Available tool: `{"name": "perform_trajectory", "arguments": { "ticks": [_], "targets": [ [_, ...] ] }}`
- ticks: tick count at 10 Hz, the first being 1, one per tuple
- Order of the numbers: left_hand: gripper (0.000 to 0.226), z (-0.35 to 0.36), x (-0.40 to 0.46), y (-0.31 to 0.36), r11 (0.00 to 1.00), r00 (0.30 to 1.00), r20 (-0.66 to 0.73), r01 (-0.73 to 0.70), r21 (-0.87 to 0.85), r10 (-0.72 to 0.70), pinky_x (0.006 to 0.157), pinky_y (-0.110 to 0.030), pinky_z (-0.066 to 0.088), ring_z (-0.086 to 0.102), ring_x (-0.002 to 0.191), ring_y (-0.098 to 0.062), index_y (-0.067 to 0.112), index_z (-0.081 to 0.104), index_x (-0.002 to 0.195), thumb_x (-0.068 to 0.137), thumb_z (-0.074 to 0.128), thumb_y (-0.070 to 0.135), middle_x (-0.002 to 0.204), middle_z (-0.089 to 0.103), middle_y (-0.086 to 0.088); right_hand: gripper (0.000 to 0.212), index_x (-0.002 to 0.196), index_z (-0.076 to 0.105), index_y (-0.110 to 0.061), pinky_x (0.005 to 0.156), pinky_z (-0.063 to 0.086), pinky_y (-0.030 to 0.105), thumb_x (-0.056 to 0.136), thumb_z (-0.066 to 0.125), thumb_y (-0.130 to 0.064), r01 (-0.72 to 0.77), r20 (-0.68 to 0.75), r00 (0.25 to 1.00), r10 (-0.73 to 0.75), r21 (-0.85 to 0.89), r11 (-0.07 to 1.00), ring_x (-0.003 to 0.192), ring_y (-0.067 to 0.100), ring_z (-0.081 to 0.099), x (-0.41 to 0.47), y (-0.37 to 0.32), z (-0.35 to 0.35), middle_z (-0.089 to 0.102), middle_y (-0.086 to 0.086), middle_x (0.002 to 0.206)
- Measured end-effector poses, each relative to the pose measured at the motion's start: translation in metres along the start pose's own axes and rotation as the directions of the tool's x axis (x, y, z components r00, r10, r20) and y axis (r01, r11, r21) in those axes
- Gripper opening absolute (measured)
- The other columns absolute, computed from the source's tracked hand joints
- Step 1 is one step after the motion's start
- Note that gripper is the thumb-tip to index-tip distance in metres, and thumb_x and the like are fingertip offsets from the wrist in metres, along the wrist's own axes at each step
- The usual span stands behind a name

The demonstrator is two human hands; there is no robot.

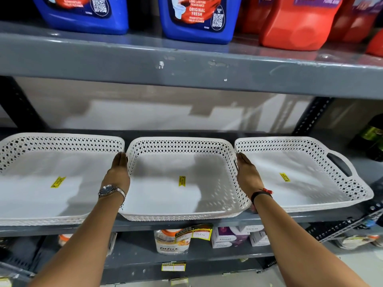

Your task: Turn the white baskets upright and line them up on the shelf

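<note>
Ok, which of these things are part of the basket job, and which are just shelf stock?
Job: left basket, middle basket, right basket, grey shelf, left hand and right hand flat against the middle basket's sides.

Stock: blue cleaner jugs, red jugs, items on the lower shelf.

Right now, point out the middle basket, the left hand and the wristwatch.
middle basket (165, 195): head view, bare floor.
left hand (119, 170): head view, back of hand.
wristwatch (106, 189): head view, dial.
</note>
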State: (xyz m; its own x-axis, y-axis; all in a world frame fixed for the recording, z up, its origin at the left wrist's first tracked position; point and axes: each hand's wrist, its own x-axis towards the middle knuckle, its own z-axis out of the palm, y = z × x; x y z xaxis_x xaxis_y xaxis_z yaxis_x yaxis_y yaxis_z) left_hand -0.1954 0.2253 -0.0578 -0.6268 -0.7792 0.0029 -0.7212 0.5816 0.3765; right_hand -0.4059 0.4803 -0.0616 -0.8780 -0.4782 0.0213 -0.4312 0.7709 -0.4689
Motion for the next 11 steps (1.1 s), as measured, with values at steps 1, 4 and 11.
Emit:
{"name": "perform_trajectory", "arguments": {
  "ticks": [1, 4, 11],
  "targets": [
    [0.07, -0.002, -0.001, 0.001, 1.0, 1.0, 0.008, -0.001, 0.016, 0.001, 0.098, -0.045, 0.044, 0.049, 0.123, -0.041, 0.011, 0.011, 0.15, 0.088, 0.033, -0.01, 0.161, 0.007, -0.005, 0.066, 0.144, 0.022, -0.008, 0.114, 0.023, 0.027, 0.083, 0.025, 0.017, 0.001, -0.002, 1.0, -0.001, 0.001, 1.0, 0.142, 0.019, 0.023, 0.0, -0.001, -0.001, 0.021, 0.005, 0.155],
    [0.073, -0.004, -0.002, 0.001, 0.999, 1.0, 0.027, -0.01, 0.041, 0.009, 0.094, -0.043, 0.047, 0.053, 0.119, -0.04, 0.012, 0.007, 0.151, 0.087, 0.035, -0.01, 0.161, 0.004, -0.004, 0.062, 0.145, 0.016, -0.007, 0.115, 0.015, 0.022, 0.087, 0.022, 0.014, 0.0, 0.039, 0.999, 0.0, 0.001, 1.0, 0.144, 0.014, 0.015, -0.001, -0.002, -0.002, 0.015, 0.002, 0.157],
    [0.064, -0.008, 0.004, 0.006, 0.974, 0.998, 0.058, -0.007, 0.227, -0.006, 0.113, -0.042, 0.031, 0.026, 0.141, -0.033, 0.008, 0.007, 0.15, 0.092, 0.036, 0.006, 0.16, 0.007, -0.009, 0.047, 0.144, 0.02, -0.009, 0.113, 0.026, 0.036, 0.098, 0.025, -0.015, 0.012, -0.051, 0.998, -0.025, -0.25, 0.968, 0.141, 0.021, 0.021, -0.003, -0.014, -0.015, 0.026, 0.006, 0.154]
  ]
}}
